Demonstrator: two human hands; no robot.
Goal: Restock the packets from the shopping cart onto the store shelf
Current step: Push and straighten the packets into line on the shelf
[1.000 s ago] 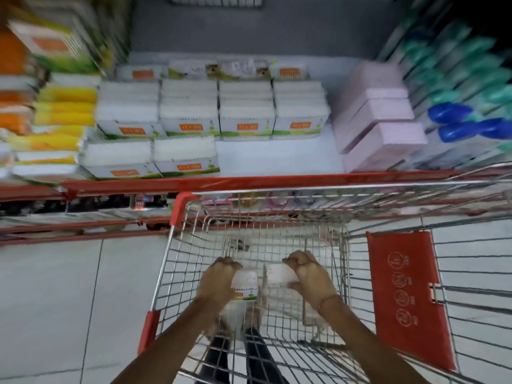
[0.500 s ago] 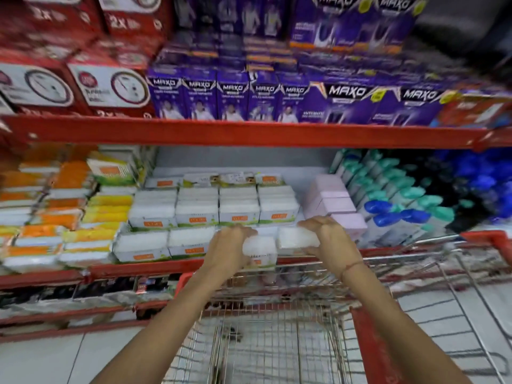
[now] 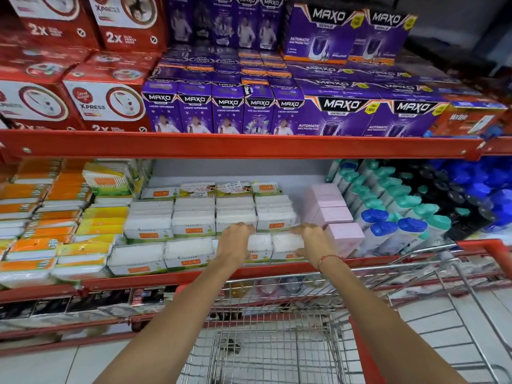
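Note:
Two white packets with orange labels sit side by side at the front of the middle shelf (image 3: 249, 270). My left hand (image 3: 235, 243) grips the left packet (image 3: 260, 246). My right hand (image 3: 314, 241) grips the right packet (image 3: 286, 245). Both packets rest in the front row, to the right of two matching packets (image 3: 188, 252) and in front of a back row of the same kind (image 3: 235, 217). The wire shopping cart (image 3: 266, 353) stands below my arms, and its visible part holds no packets.
Pink boxes (image 3: 343, 235) stand just right of my right hand, then blue- and teal-capped bottles (image 3: 399, 231). Orange and yellow packets (image 3: 55, 217) fill the left. Purple boxes (image 3: 260, 106) and red boxes (image 3: 105, 101) line the shelf above. The red cart rim (image 3: 482, 246) is at right.
Both hands lifted the two packets out of the cart, carried them forward and up, and now hold them down on the front of the middle shelf. The camera tilted up to the shelves.

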